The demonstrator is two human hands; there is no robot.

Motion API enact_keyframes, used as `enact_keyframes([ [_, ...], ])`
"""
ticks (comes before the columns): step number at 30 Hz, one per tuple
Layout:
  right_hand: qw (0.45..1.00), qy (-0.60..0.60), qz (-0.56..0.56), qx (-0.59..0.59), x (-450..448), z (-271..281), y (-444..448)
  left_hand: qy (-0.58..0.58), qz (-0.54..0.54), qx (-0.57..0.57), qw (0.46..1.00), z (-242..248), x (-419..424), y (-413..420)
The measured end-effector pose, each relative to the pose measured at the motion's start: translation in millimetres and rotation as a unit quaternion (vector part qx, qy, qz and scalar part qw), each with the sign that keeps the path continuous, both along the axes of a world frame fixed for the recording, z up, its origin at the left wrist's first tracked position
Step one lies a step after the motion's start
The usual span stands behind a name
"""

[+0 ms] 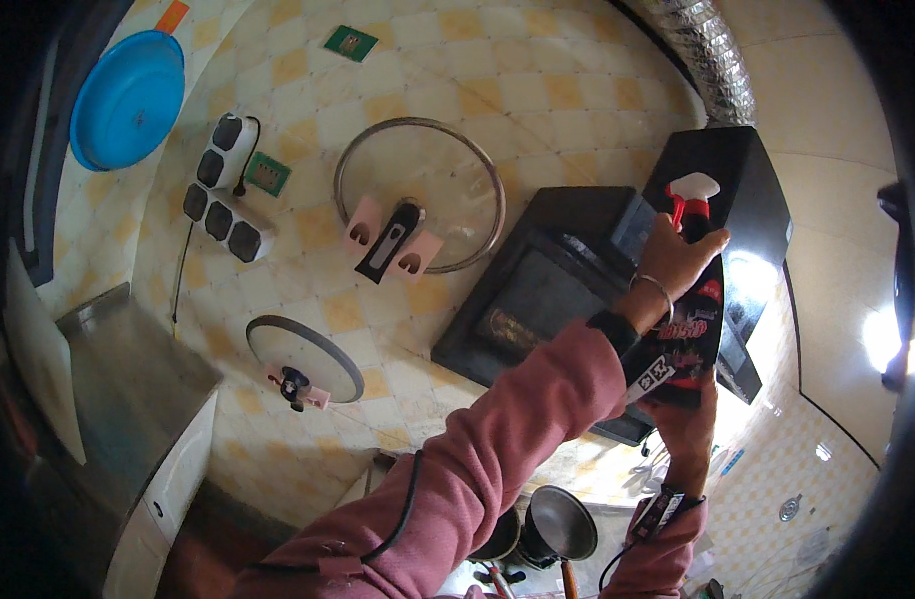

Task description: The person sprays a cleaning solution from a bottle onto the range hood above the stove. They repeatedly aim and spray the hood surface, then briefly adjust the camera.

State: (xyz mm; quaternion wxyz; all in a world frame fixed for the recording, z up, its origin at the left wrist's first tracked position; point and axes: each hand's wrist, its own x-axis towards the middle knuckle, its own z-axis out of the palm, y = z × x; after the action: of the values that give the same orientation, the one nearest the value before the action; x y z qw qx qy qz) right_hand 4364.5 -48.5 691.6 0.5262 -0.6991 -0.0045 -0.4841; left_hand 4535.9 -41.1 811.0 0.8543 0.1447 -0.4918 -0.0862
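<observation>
A dark spray bottle (693, 318) with a red collar and a white-and-red trigger head (693, 187) is held up in front of a black range hood (547, 292). Around its neck, just below the trigger, my left hand (674, 258) is wrapped, with the thumb on the right side. Underneath, my right hand (686, 419) holds the base, its fingers partly hidden by the bottle. The bottle's label bears writing. Both wrists wear dark straps with cables, and pink sleeves cover my arms.
A foil exhaust duct (708, 64) rises from the hood. Glass lids (420, 157) (304, 352) hang on the tiled wall, near power sockets (229, 221) and a blue basin (128, 101). Below my arms stand a pan (562, 520) and a pot (500, 539). A metal counter (139, 374) lies left.
</observation>
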Motion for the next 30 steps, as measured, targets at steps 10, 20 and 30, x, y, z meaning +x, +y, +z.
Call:
enact_keyframes([
  [10,0.974,0.029,-0.180,-0.132,17,-29,-2,0.007,-0.131,-0.028,0.991,-19,18,21],
  [20,0.956,0.046,-0.192,-0.219,147,-85,46,-0.070,-0.274,-0.011,0.959,-94,134,75],
  [30,0.969,0.077,-0.185,-0.141,187,-116,27,-0.023,-0.215,0.106,0.971,-126,187,29],
])
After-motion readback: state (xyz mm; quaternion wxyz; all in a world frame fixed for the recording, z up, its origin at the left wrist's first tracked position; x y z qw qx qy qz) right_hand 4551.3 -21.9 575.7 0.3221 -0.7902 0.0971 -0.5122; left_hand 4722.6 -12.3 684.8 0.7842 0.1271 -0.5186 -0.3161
